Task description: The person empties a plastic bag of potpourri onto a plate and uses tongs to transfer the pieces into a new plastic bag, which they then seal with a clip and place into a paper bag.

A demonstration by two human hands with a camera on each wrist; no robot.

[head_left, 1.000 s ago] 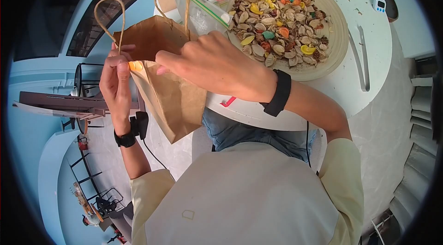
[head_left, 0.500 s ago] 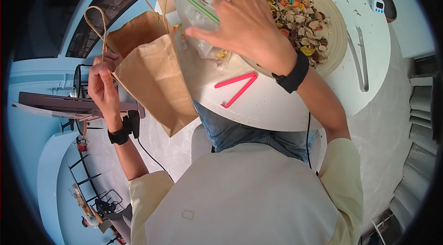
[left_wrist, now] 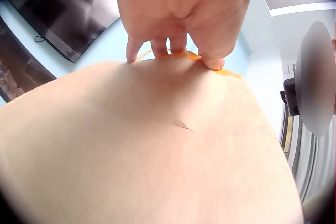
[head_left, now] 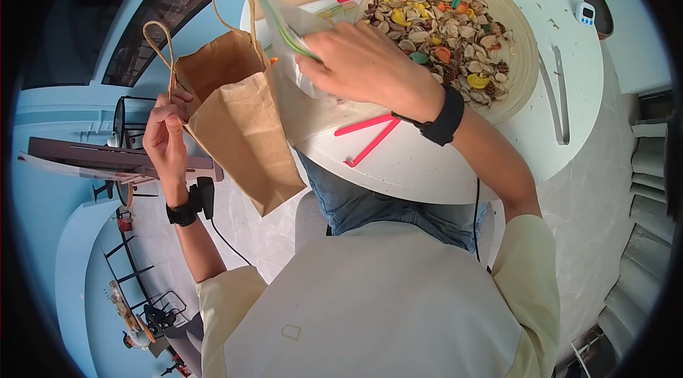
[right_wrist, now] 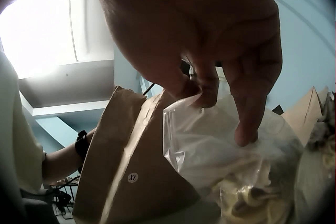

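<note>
It looks like a home or lounge-like room, though which is unclear: pale blue walls (head_left: 78, 122), a marbled floor (head_left: 569, 236), grey curtains (left_wrist: 315, 166), a wall-mounted screen (left_wrist: 60, 8) and a rounded white bench (head_left: 434, 175).

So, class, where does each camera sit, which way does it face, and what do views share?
Head: on the head, facing forward and down over the table; shows left hand, right hand, shirt.
Left wrist: on that wrist, facing the paper bag; shows left palm and fingers.
Right wrist: on that wrist, facing the plastic bag; shows right hand, left forearm.
Shared: head and right wrist both show the plastic bag.
</note>
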